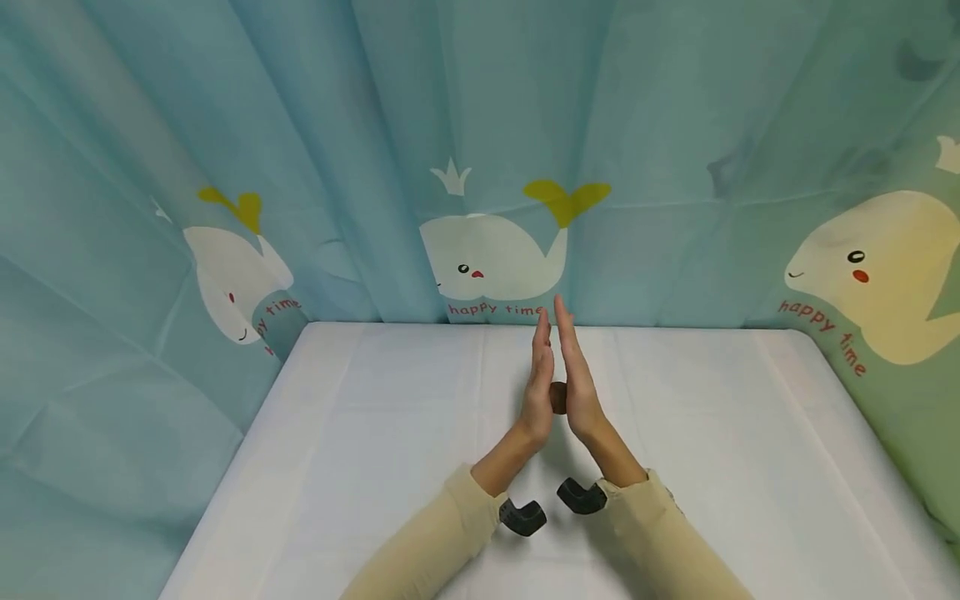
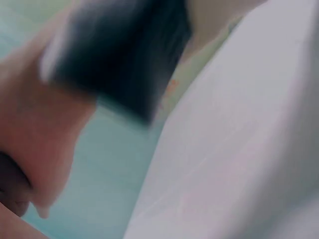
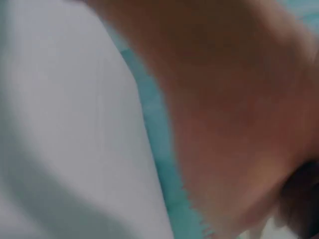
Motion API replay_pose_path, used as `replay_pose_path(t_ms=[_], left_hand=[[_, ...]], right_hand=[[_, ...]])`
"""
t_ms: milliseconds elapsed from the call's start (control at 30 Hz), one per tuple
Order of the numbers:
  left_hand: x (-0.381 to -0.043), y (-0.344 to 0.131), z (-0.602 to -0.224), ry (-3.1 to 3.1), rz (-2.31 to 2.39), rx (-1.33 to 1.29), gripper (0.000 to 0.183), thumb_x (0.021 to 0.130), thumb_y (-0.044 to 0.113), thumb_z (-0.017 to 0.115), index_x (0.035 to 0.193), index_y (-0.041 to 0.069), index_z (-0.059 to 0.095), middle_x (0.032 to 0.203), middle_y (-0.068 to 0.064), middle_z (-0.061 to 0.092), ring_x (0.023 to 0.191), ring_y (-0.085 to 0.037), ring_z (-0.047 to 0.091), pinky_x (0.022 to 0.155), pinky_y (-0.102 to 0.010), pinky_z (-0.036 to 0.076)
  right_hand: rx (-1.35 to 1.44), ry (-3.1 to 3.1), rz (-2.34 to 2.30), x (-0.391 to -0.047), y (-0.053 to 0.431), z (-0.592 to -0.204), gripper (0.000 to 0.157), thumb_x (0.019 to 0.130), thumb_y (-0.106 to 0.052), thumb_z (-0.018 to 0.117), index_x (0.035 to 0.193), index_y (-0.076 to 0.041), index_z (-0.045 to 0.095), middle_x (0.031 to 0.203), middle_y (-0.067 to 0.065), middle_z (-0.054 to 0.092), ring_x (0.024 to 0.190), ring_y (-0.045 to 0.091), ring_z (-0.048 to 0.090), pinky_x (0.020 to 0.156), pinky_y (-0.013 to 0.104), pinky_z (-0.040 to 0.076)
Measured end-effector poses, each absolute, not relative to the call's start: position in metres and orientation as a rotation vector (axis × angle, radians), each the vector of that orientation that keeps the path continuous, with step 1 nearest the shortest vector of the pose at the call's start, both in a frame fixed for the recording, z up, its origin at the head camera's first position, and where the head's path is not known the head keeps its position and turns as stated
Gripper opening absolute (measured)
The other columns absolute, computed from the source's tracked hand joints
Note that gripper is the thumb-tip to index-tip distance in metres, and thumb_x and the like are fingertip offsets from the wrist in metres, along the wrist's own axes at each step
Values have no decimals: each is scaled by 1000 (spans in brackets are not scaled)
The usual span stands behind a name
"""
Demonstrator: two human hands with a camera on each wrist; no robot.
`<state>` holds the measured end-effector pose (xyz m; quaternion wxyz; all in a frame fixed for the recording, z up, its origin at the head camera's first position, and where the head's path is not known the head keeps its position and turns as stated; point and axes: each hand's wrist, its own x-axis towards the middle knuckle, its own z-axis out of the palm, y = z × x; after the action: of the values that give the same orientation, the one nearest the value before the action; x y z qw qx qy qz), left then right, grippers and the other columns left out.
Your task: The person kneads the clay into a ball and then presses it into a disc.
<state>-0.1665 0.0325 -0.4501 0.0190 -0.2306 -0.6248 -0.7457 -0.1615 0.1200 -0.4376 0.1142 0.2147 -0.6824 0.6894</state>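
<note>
Before the whale-print curtain [image 1: 660, 125] and over the white table [image 1: 390, 433], we see the left hand [image 1: 537, 392] and right hand [image 1: 582, 387] facing palm to palm, fingers straight and pointing toward the far side, with a dark-brown ball [image 1: 558, 397] between the palms, probably held this way because two flat surfaces can press it from left and right. The hands cover the ball's sides, so we cannot tell how firmly they press or what it is made of; both wrist views are blurred and cut it off at the frame's edge.
</note>
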Motion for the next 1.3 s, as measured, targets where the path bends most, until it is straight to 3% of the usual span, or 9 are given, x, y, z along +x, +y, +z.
replay_pose_path(t_ms=[433,567,633,700,733,867,933,1133,1300], left_hand=[[-179,30,-440,-1909,-2243,-708,63,111,41,16,167,17,-1,173,-2,-2,158,-16,2,125,-50,3],[-180,32,-452,-1999,-2223,-655,64,111,45,17,167,18,1,173,3,1,157,-12,2,125,-46,5],[-175,33,-455,-2008,-2258,-657,64,111,45,17,167,19,2,173,4,1,154,-7,7,122,-37,15],[-168,35,-457,-2015,-2302,-668,63,111,45,16,167,21,1,172,5,0,134,-8,44,102,-29,39],[-164,35,-456,-2015,-2316,-676,62,111,44,16,167,23,1,172,6,0,132,-4,44,100,-26,39],[-155,36,-448,-2019,-2315,-707,60,110,43,13,167,26,1,172,9,0,137,-4,40,112,-33,32],[-156,35,-443,-2009,-2292,-720,60,110,41,12,167,24,1,172,9,0,153,-2,0,124,-39,5],[-171,31,-439,-1998,-2246,-647,63,110,44,15,167,20,2,173,4,2,157,-13,3,123,-43,14],[-179,30,-448,-2033,-2166,-607,65,110,48,20,167,19,7,172,3,6,157,-13,6,125,-49,6]], right_hand=[[643,-1921,2138,-149,113,-463,56,114,-36,11,167,-18,7,173,1,2,158,20,-4,122,27,7],[616,-1947,2078,-149,113,-452,58,113,-39,14,167,-19,9,173,1,3,158,18,-3,123,35,4],[598,-1966,2044,-155,116,-448,58,113,-38,13,167,-19,8,173,0,4,158,18,-2,124,42,1],[577,-1964,2043,-162,121,-447,57,113,-37,14,167,-20,8,173,-2,4,158,16,-1,124,47,-1],[572,-1958,2050,-166,123,-448,57,113,-36,13,167,-20,8,173,-2,3,158,16,-1,124,48,-1],[551,-1911,2167,-175,130,-456,56,113,-36,12,167,-25,6,173,-2,-1,157,11,-2,123,46,-1],[561,-1890,2210,-174,129,-460,56,113,-37,10,167,-23,5,173,-1,-2,157,12,-3,124,43,0],[634,-1853,2231,-156,114,-460,57,113,-35,11,167,-17,7,173,0,-1,157,16,-4,122,28,9],[687,-1844,2157,-147,107,-457,55,113,-29,11,167,-17,7,173,5,-1,158,18,-4,123,27,4]])
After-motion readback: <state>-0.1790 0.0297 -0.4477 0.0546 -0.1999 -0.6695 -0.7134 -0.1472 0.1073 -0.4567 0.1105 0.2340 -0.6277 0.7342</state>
